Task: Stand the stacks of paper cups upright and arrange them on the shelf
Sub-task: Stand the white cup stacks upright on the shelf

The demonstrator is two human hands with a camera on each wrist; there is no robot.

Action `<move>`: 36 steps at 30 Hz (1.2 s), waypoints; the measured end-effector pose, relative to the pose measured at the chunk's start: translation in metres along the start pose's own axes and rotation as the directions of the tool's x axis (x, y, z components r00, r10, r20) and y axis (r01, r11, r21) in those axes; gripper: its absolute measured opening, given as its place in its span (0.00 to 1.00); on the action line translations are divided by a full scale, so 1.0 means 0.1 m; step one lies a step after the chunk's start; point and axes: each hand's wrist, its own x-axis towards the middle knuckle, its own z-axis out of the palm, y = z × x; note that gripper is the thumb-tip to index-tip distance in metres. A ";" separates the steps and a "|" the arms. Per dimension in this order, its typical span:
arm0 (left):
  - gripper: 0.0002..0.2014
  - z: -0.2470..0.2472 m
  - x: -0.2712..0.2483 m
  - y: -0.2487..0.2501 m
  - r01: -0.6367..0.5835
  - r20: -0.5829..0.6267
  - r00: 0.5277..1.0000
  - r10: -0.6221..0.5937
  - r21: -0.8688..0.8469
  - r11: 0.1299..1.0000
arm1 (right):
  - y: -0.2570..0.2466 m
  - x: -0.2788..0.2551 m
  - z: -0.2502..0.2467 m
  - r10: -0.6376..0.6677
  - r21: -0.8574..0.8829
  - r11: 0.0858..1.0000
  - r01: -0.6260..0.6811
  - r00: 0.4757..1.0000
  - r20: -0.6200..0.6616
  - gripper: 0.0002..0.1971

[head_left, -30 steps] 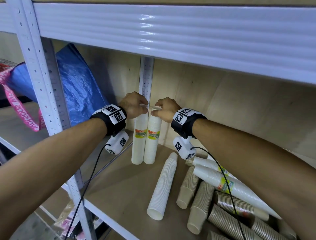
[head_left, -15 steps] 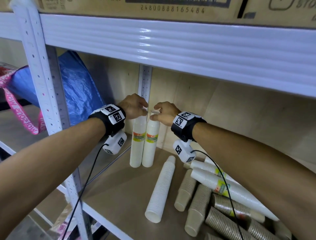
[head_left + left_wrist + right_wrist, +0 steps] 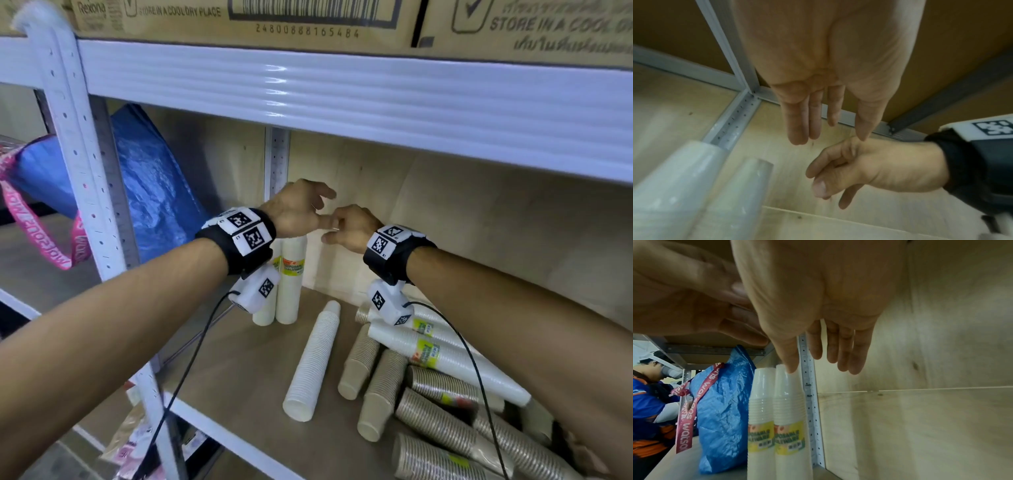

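Two white paper-cup stacks (image 3: 291, 277) with yellow labels stand upright side by side at the back left corner of the shelf board (image 3: 239, 370); the right wrist view shows them as the pair of stacks (image 3: 774, 410). My left hand (image 3: 308, 209) hovers just above their tops, fingers straight and holding nothing, as the left hand (image 3: 818, 129) also shows. My right hand (image 3: 337, 229) hangs beside it, to the right of the stacks, fingers relaxed and holding nothing. A long white stack (image 3: 313, 359) lies on the board. To its right lie brown stacks (image 3: 359, 366) and a labelled white stack (image 3: 445, 363).
A blue woven bag (image 3: 154, 192) with a pink strap leans left of the upright stacks, behind the white post (image 3: 82, 171). The upper shelf beam (image 3: 342, 92) runs low overhead with cardboard boxes (image 3: 239, 17) on it. A person (image 3: 649, 386) stands far left.
Both hands have let go of the tops of the two upright stacks and lifted a little above them. The head view has tilted upward.
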 end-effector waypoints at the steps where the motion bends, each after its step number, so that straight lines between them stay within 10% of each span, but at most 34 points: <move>1: 0.29 0.09 -0.03 0.02 -0.009 0.030 1.000 0.009 -0.011 1.000 | 0.06 -0.04 0.01 0.011 -0.004 1.000 -0.011 1.000 0.005 0.16; 14: 0.33 1.23 -0.38 -0.41 0.112 0.310 0.946 -0.095 -0.038 0.993 | 0.92 -0.82 0.39 0.248 -0.091 0.966 -0.241 0.966 0.070 0.29; 36: 0.49 1.83 -0.70 -1.03 0.351 0.450 0.819 -0.356 0.098 0.931 | 1.60 -1.43 0.62 0.185 -0.480 0.867 -0.130 0.980 0.068 0.31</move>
